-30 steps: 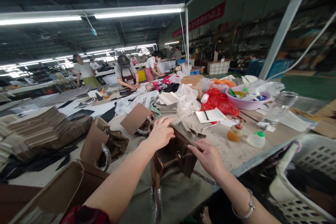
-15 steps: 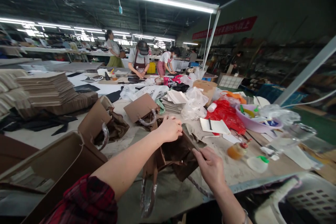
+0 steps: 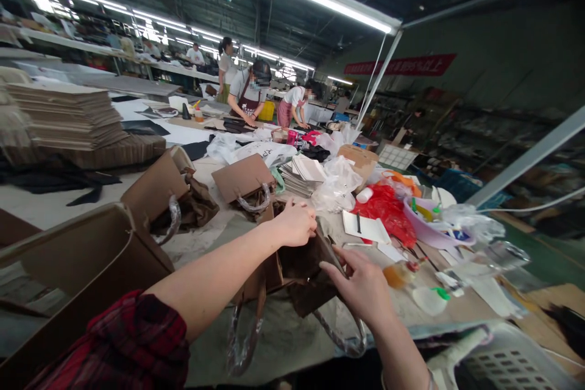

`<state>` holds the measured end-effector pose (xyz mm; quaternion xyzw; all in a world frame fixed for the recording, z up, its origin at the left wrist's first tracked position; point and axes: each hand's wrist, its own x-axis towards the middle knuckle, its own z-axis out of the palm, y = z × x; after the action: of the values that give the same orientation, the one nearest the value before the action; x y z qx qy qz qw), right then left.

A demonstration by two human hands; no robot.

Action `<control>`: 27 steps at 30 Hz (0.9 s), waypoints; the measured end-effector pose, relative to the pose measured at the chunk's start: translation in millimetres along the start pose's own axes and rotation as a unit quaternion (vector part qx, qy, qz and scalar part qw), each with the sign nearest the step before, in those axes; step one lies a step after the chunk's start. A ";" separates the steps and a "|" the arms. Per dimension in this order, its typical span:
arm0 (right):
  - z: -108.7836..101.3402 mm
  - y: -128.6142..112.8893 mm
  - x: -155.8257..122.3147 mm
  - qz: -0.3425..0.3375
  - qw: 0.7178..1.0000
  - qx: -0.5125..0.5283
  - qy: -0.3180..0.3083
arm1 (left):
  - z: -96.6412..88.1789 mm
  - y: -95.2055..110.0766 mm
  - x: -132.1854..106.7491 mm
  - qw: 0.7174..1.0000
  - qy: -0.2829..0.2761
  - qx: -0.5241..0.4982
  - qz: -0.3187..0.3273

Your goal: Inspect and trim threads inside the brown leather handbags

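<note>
A brown handbag lies on the table in front of me, its mouth facing up and its dark lining showing. Two handles wrapped in clear plastic hang from it toward me. My left hand reaches across and is closed on the bag's far edge, fingertips partly hidden. At the right rim, my right hand has its thumb on the inner side and its fingers along the outside, the edge between them. Beyond stands another brown handbag with a wrapped handle, and a third brown handbag sits to the left.
A large brown open-topped bag body fills the near left. Stacked brown panels stand behind it. To the right are a red plastic bag, a lilac basin, an amber bottle and a green-capped bottle. Co-workers stand across the table.
The view has shifted and tilted slightly. My right hand's thumb and fingers have spread a little along the bag's rim. My left hand keeps its hold on the far edge.
</note>
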<state>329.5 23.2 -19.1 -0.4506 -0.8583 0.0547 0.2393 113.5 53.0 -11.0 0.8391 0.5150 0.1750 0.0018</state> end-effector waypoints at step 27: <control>17.2 10.4 16.8 -0.007 0.998 0.054 -0.019 | -4.1 6.7 -0.2 0.999 -0.007 -0.005 -0.046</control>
<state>321.3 44.8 -31.4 -0.4297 -0.8618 0.1079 0.2471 118.0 48.9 -6.0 0.8156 0.5523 0.1715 0.0181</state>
